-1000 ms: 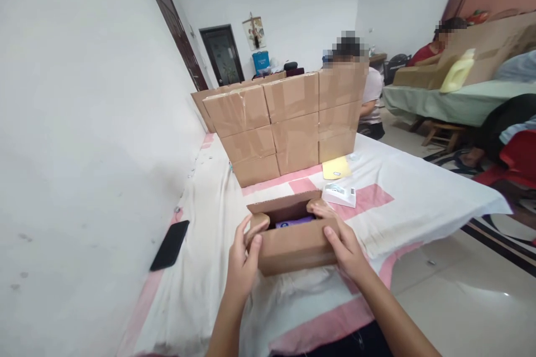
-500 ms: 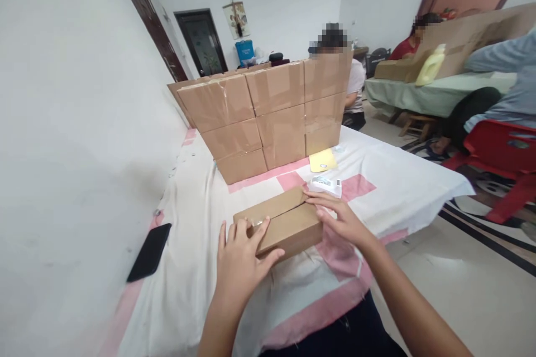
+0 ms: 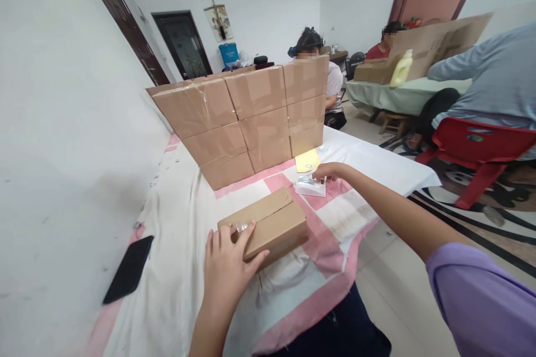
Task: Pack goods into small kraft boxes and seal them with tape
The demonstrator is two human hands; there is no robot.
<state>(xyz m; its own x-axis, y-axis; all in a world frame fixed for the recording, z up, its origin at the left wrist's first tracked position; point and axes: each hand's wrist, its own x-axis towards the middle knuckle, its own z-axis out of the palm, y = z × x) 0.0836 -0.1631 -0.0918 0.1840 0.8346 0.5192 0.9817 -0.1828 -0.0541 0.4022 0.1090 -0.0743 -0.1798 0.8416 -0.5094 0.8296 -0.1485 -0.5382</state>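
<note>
A closed cardboard box [image 3: 276, 228] lies in front of me, with a seam along its top and a bit of clear tape at its left end. My left hand [image 3: 228, 259] rests on that end, fingers spread over the top and thumb along the near side. Beyond the box, my right hand [image 3: 329, 172] reaches to a small white packet [image 3: 310, 187] with a bluish print. Its fingers are bent down and together at the packet's top; what lies between them is hidden.
Taped cardboard boxes [image 3: 247, 122] form a wall across the table. Near it lies a yellow paper [image 3: 307, 160]; a black phone [image 3: 129, 270] lies at the left edge. A person sits behind the wall. Others sit right, by a red chair [image 3: 481, 148] and a yellow bottle [image 3: 401, 70].
My right hand has left the box's right end and moved forward to the white packet. My left hand stays on the box. The view has shifted a little to the right.
</note>
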